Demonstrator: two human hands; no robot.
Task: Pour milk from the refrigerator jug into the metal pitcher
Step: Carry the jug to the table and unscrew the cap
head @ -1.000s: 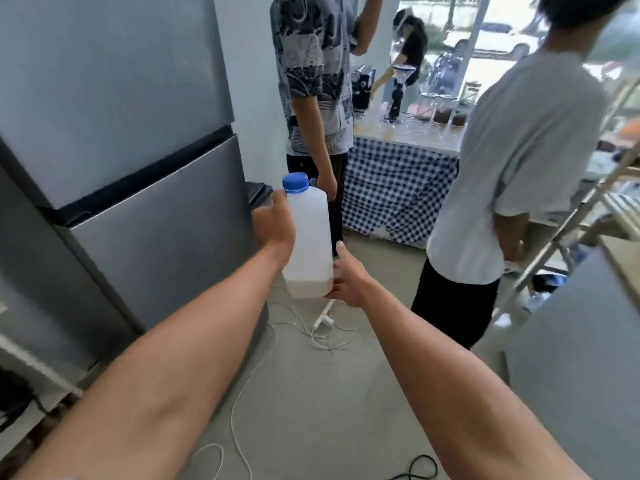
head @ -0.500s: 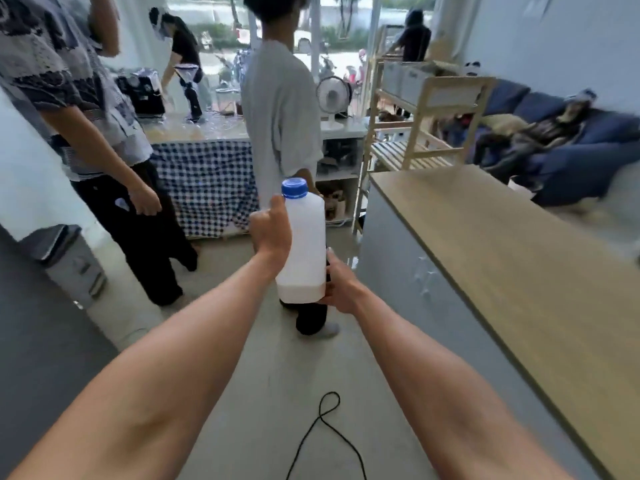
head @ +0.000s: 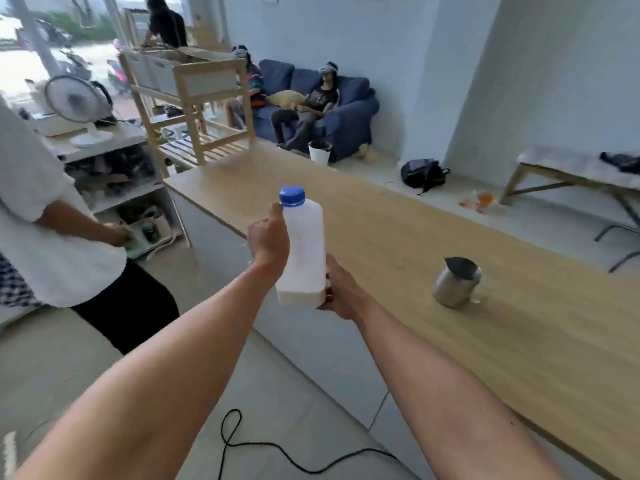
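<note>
Bystander (head: 52,216): a person in a white top and dark trousers stands at the far left, close to the near end of the counter, with a strip of bare floor between.
Floor (head: 86,362): open grey floor lies left of the counter's grey front; a black cable (head: 263,445) loops across it near the bottom of the view.
Shelf unit (head: 194,109): a pale wooden rack stands just past the counter's far end.
Left hand (head: 268,239): wrapped around the upper left side of the milk jug, thumb up by the cap.
Milk jug (head: 304,251): white plastic, blue cap on, held upright in the air over the counter's left edge, not resting on it.
Right hand (head: 341,291): cupped under and against the jug's lower right corner, bearing its base.
Counter (head: 398,237): a long wooden top running from far left to near right; the surface between jug and pitcher is bare.
Metal pitcher (head: 457,282): stands upright on the counter, well apart from the jug to its right, spout toward the far side, nearer the counter's far edge than the near one.
Bench (head: 571,171): a low bench stands beyond the counter at the far right.
</note>
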